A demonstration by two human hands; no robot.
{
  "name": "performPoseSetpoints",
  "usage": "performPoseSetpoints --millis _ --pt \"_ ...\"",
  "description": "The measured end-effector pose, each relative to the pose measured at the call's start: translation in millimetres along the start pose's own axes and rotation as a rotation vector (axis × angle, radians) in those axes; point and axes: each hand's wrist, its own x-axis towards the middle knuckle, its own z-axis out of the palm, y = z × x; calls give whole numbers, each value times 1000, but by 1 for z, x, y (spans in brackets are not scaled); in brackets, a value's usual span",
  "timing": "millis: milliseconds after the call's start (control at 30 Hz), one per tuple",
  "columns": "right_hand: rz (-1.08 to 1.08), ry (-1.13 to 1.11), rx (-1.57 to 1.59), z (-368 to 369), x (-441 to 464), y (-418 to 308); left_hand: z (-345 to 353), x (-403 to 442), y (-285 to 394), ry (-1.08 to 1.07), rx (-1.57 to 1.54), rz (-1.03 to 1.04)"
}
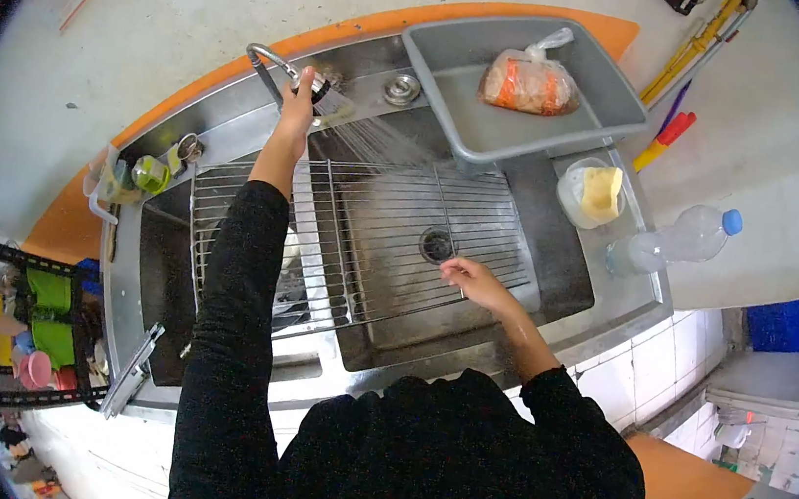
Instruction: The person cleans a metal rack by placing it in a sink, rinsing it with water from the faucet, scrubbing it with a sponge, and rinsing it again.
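Observation:
My left hand point(299, 112) is wrapped round the spray head point(317, 90) of a flexible tap at the back of the sink. A fan of water leaves it toward the right, over a metal wire rack point(351, 244). The rack lies across the double sink point(565, 268), spanning both basins. At the rack's right part, above the drain point(436, 245), my right hand point(474, 283) is closed with its fingers on the wires. The finger undersides are hidden.
A grey plastic tub point(445, 107) with a tied bag of orange-marked food point(532, 82) stands back right. Right of the sink are a white container point(578, 196) with a yellow sponge point(602, 192) and a plastic bottle point(681, 242). A green-labelled jar point(151, 174) stands left.

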Motion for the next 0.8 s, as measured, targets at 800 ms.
performPoseSetpoints --millis 800 --pt "-596 -96 -212 111 235 -293 -76 -280 -132 -545 1600 627"
